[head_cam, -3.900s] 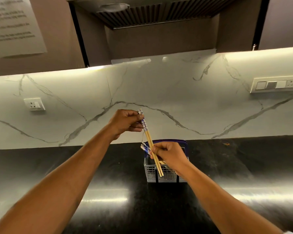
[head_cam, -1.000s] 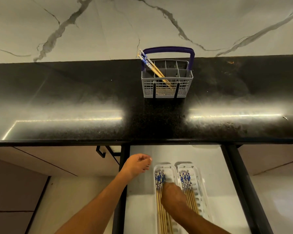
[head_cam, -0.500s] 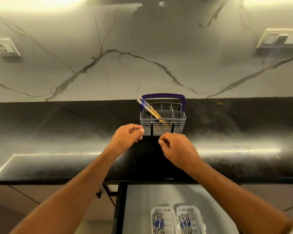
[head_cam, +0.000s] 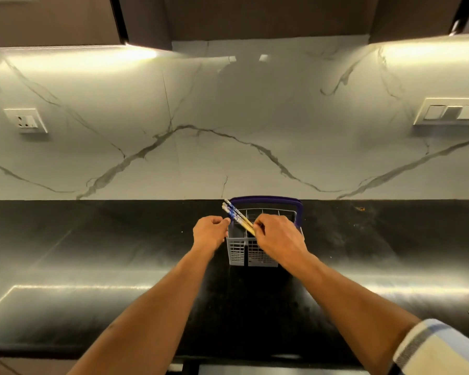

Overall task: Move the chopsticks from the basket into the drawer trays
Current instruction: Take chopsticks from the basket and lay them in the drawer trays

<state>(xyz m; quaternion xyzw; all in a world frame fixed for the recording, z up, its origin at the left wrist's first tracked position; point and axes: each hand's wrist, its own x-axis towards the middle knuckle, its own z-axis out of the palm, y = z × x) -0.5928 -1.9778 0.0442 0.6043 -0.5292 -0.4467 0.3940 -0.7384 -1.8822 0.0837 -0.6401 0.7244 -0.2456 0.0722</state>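
Note:
A grey plastic basket (head_cam: 244, 253) with a purple handle (head_cam: 268, 198) stands on the black counter near the wall. A few wooden chopsticks (head_cam: 234, 213) with blue-patterned ends lean out of its left side. My right hand (head_cam: 279, 239) is over the basket and pinches the chopsticks at their middle. My left hand (head_cam: 209, 234) sits just left of the basket with curled fingers, its fingertips against the chopsticks' patterned part; no grip shows. The drawer trays are out of view.
The black counter (head_cam: 92, 293) runs the full width, backed by a white marble wall (head_cam: 228, 117). A socket (head_cam: 25, 121) is on the wall at left and a switch panel (head_cam: 450, 112) at right. A pale strip of the open drawer (head_cam: 255, 370) shows at the bottom edge.
The view has tilted up, so the drawer and trays dropped out of sight. Both hands moved forward from in front of the basket to the chopsticks, and my right hand took hold of them.

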